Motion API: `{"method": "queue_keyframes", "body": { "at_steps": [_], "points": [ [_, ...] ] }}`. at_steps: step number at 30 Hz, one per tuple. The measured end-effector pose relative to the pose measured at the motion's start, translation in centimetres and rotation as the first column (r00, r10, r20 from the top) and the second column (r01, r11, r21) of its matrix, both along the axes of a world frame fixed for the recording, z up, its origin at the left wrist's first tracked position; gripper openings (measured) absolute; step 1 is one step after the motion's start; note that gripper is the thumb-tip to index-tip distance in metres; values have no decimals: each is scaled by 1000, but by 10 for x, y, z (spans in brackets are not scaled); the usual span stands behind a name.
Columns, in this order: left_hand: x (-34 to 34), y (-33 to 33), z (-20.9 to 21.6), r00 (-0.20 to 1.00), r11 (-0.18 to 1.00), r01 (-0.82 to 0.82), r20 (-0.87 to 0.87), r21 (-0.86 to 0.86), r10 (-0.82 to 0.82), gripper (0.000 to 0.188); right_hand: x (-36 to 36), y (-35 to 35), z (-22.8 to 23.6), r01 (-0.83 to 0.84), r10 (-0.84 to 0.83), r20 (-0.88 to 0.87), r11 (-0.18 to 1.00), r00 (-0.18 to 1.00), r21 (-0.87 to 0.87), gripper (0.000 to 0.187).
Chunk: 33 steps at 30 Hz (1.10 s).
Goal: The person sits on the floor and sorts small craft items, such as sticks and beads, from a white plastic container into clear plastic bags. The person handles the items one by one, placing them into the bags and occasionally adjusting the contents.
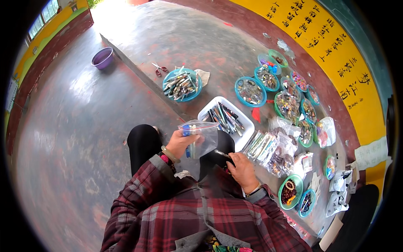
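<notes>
Left hand (181, 143) pinches clear zip bag (207, 140) w/ blue items (191, 150) by right knee (228, 145); right hand (242, 170) pinches slim pen (222, 154). Bag prob. light, limp, slippery: hold rim; pen prob. stiff, take mid-barrel.

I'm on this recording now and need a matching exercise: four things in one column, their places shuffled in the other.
1. Purple basin
2. White tray
3. Scissors
4. Clear zip bag

A. Just beyond the right knee
B. In the left hand
C. Alone, toward the upper left
D. Beside the turquoise basket

Pairs: 1-C, 2-A, 3-D, 4-B
</notes>
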State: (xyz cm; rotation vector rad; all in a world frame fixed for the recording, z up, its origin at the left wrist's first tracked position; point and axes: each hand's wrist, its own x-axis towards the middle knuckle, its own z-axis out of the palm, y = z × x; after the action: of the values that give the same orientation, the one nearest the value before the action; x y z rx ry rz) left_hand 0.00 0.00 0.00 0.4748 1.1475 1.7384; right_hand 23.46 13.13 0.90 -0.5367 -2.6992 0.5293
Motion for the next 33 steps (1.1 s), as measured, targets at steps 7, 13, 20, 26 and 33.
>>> {"method": "queue_keyframes", "body": {
  "at_steps": [7, 13, 20, 26, 33],
  "points": [
    [-3, -1, -4, 998, 1000, 13, -68, 18, -11, 22, -14, 12, 8, 110, -111, -65, 994, 992, -30, 19],
    [0, 0, -2, 979, 998, 61, -195, -7, -62, 22, -35, 26, 78, -3, -258, -364, 812, 895, -583, 55],
    [1, 2, -7, 951, 990, 123, -276, -64, -136, 22, -71, 9, 113, -352, -237, -727, 752, 644, -557, 49],
    [2, 2, -1, 918, 976, 179, -335, -126, -212, 24, -91, 1, 99, -359, -211, -710, 747, 672, -560, 45],
    [5, 1, 5, 941, 975, 212, -256, -66, -222, 24, -97, 0, 85, -282, -212, -571, 703, 793, -653, 42]
  ]
}}
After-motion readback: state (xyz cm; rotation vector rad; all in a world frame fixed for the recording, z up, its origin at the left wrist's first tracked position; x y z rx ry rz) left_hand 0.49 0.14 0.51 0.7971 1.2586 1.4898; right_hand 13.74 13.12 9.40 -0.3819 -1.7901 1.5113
